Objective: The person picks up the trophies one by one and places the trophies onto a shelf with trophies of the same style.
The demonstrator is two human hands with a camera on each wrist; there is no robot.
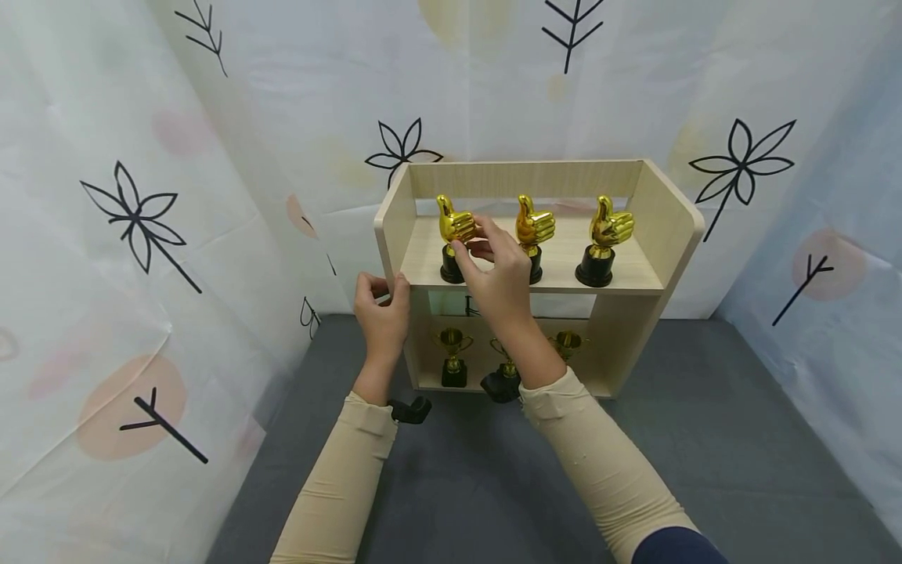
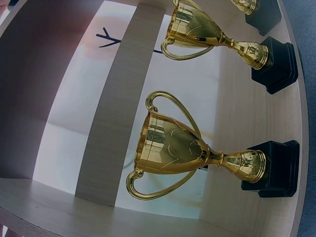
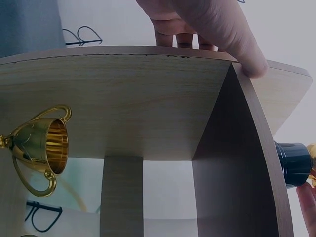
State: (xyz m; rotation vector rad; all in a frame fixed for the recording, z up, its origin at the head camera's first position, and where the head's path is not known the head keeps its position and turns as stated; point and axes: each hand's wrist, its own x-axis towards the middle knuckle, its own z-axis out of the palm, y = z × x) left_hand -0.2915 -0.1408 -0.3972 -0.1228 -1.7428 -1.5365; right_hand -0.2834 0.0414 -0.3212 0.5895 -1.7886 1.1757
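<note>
On the upper board of a pale wooden two-tier shelf (image 1: pixel 528 171) stand three gold thumbs-up trophies with round black bases. My right hand (image 1: pixel 502 274) pinches the leftmost thumbs-up trophy (image 1: pixel 448 223), its thumb at the neck and fingers beside the gold fist. In the right wrist view, that trophy's black base (image 3: pixel 294 164) sits at the board's edge with fingertips close by. My left hand (image 1: pixel 383 317) grips the shelf's left side panel, thumb on the front edge and fingers behind it, as the right wrist view shows.
The middle thumbs-up trophy (image 1: pixel 535 227) and right thumbs-up trophy (image 1: pixel 610 227) share the upper tier. Gold two-handled cups, including a left cup (image 2: pixel 173 143), stand on the lower tier. A grey tabletop (image 1: pixel 733 423) lies below, and a patterned cloth (image 1: pixel 296 86) hangs around it.
</note>
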